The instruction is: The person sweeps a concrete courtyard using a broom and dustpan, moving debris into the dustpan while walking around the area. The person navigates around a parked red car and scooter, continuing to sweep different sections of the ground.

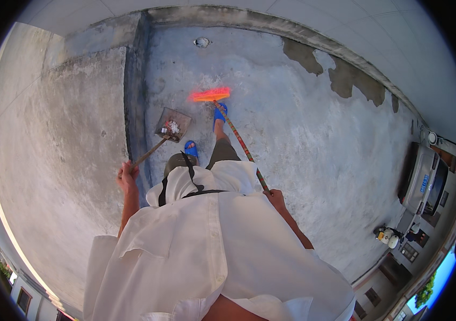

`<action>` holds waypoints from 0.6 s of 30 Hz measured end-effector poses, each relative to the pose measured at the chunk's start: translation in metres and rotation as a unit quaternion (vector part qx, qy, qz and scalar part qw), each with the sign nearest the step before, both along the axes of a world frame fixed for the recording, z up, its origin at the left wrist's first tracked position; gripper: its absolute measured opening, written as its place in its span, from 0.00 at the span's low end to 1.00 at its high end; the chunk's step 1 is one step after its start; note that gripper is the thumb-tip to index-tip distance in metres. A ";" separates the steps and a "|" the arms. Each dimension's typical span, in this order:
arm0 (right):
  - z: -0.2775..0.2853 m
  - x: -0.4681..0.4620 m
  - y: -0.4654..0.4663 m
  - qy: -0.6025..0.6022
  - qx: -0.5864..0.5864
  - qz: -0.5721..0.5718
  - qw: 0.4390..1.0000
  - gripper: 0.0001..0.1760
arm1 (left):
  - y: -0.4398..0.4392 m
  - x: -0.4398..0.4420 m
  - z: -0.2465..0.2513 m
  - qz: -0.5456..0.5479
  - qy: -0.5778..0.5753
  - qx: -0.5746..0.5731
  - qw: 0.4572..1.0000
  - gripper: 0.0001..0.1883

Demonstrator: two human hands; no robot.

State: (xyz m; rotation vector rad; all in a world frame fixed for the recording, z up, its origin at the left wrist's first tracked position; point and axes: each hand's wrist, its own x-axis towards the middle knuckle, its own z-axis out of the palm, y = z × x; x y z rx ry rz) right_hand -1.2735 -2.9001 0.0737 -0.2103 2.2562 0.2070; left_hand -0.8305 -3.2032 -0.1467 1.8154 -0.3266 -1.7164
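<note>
My left hand is closed around the wooden handle of a dustpan, held out low over the concrete floor beside the dark step edge. Crumpled white scraps and some reddish debris lie in the pan. My right hand grips the upper end of a red-and-green striped broom handle. The broom head, orange with bright red bristles, is on or just above the floor, ahead of my foot in a blue slipper. My other blue slipper is behind the dustpan.
A raised concrete ledge runs along the left. A round floor fitting lies ahead, near the wall base. Dark patches mark the floor's far right. A parked silver car and a scooter stand at the right.
</note>
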 end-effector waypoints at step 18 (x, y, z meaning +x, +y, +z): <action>-0.128 -0.033 -0.072 0.012 -0.091 -0.154 0.984 0.23 | 0.072 0.070 0.024 -0.009 -0.050 0.015 0.999 0.18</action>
